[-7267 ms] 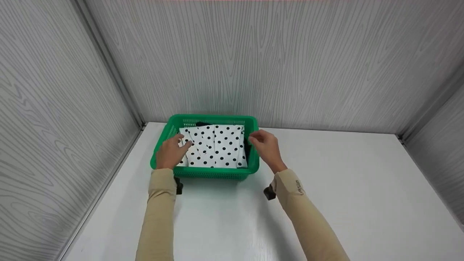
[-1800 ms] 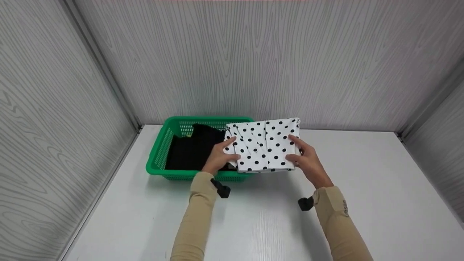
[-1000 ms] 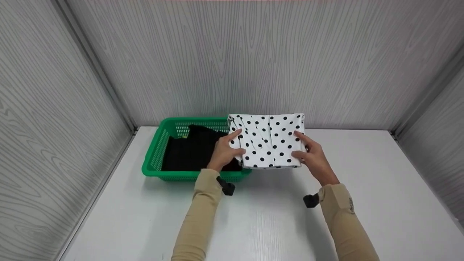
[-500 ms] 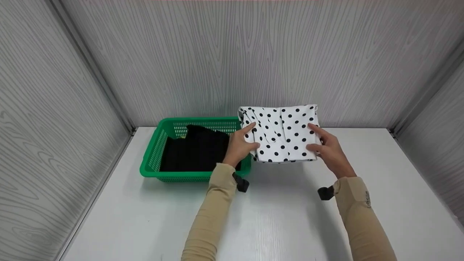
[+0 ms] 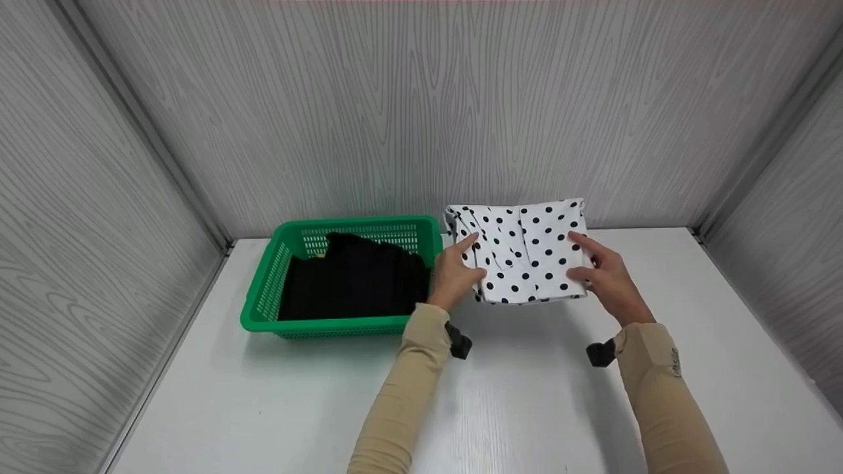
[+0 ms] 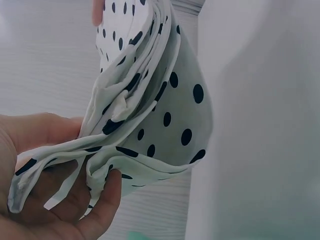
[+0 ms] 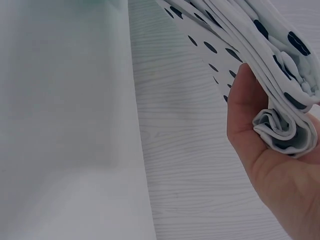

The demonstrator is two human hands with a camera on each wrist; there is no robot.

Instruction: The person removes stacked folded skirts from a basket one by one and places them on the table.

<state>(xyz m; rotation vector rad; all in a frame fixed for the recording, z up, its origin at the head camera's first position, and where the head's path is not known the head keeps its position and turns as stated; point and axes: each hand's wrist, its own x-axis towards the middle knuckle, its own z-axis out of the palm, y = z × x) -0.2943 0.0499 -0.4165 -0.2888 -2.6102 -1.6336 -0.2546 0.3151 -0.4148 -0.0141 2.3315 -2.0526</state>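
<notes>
A folded white cloth with black polka dots [image 5: 527,253] hangs above the white table, just right of the green basket [image 5: 263,296]. My left hand [image 5: 454,276] grips its left edge, thumb on top. My right hand [image 5: 602,273] grips its right edge the same way. In the left wrist view the folded cloth [image 6: 150,115] lies in layers across my left hand [image 6: 65,200]. In the right wrist view the stacked cloth edge [image 7: 280,110] rests on my right hand [image 7: 270,165]. A black garment [image 5: 355,283] lies in the basket.
The white table [image 5: 514,408] is boxed in by grey wood-grain walls at the back and both sides. The basket stands at the back left of the table. A bit of yellow [image 5: 321,255] shows at the basket's far wall behind the black garment.
Both hands lifted the polka-dot cloth out of the basket and carried it to the right. It now hangs clear of the basket's right rim, and the black garment beneath is uncovered.
</notes>
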